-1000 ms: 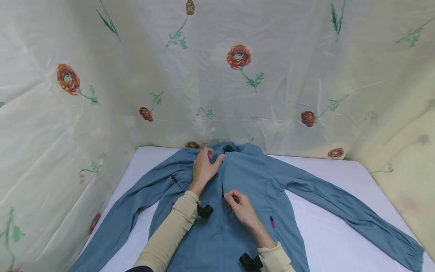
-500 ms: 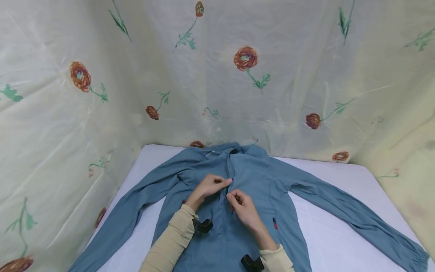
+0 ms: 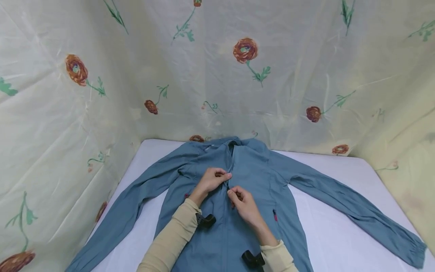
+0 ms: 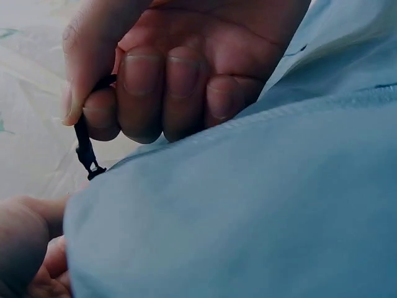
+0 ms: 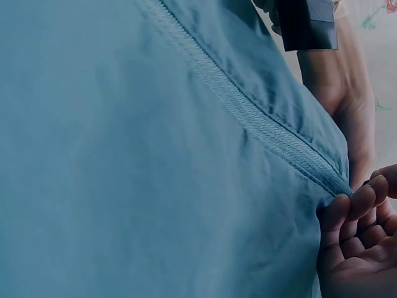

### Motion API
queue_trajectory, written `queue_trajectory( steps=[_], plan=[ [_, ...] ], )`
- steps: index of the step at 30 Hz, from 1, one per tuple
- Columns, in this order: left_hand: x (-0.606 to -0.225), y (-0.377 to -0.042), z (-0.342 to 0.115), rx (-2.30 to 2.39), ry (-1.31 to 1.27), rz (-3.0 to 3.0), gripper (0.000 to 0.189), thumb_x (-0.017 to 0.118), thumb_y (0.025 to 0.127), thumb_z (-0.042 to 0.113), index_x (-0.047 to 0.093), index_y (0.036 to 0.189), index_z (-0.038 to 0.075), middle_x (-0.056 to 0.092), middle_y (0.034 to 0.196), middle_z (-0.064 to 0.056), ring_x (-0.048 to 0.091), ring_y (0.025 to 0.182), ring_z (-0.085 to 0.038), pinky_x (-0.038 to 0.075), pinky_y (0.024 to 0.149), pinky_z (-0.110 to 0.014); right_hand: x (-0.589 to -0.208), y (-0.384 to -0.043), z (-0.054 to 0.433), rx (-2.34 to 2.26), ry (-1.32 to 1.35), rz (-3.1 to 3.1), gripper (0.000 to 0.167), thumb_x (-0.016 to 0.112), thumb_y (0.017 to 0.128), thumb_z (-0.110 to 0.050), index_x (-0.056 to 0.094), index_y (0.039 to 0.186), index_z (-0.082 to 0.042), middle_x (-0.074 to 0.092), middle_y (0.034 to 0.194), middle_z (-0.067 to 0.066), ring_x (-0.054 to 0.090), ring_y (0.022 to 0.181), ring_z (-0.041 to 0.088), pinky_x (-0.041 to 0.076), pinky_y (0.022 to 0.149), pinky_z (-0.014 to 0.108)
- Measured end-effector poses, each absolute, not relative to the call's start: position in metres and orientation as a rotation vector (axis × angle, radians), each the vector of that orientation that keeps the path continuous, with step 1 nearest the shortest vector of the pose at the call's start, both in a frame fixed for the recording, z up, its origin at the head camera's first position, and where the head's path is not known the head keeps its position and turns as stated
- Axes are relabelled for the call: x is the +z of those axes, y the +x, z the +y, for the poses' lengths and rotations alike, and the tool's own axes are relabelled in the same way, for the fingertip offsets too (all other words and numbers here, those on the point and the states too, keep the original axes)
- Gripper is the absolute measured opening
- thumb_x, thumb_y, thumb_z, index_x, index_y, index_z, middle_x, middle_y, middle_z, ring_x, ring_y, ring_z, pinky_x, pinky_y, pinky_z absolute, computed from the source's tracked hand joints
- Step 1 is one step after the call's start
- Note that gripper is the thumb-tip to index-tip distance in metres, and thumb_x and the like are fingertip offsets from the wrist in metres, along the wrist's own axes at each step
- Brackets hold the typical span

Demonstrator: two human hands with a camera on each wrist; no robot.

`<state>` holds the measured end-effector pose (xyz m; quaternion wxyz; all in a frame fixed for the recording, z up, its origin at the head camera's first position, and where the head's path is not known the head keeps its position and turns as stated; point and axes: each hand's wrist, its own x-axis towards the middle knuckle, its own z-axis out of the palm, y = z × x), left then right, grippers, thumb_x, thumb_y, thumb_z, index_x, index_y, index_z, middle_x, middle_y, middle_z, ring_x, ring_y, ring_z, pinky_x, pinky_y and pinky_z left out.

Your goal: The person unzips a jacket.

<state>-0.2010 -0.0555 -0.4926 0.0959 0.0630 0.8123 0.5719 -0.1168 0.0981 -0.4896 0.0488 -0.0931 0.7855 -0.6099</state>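
Pinching, right hand (image 3: 246, 207): grip closed on black zipper pull (image 4: 84, 148).
Left hand (image 3: 210, 181): grip pinching blue jacket (image 3: 258, 170) beside zip.
Collar (image 3: 253, 144): at far edge of bench (image 3: 323, 226).

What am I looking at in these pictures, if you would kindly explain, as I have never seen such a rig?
There is no robot, only a person working bare-handed. The wide picture comes from a camera worn on the head; the close ones come from small black cameras worn on each wrist. A blue jacket lies spread on a white-covered table, with a flowered curtain behind. The right hand pinches the black zip pull; the left hand grips the jacket's front just above it. Above the hands, the front gapes open toward the collar.
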Motion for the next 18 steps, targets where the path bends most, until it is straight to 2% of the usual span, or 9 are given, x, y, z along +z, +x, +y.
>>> queue_trajectory(
  steps=[8,18],
  plan=[
    [-0.4955,-0.2050,-0.0502,1.708,0.189,2.484,0.026,0.068,0.088,0.033,0.072,0.093,0.007,0.070,0.085,-0.009,0.057,0.068,-0.009,0.047,0.066,-0.024,-0.4907,-0.1157,0.0991,-1.841,-0.272,2.415,0.027,0.051,0.099,-0.022,0.057,0.086,0.000,0.050,0.067,0.017,0.043,0.051,0.012,0.038,0.049,0.026],
    [-0.4983,-0.2092,-0.0463,1.719,0.108,2.514,0.026,0.068,0.088,0.032,0.072,0.094,0.007,0.070,0.087,-0.009,0.059,0.071,-0.011,0.048,0.067,-0.024,-0.4957,-0.1120,0.0990,-1.827,-0.260,2.387,0.026,0.050,0.099,-0.021,0.057,0.086,0.000,0.049,0.063,0.004,0.045,0.052,0.015,0.039,0.050,0.025]
  ],
)
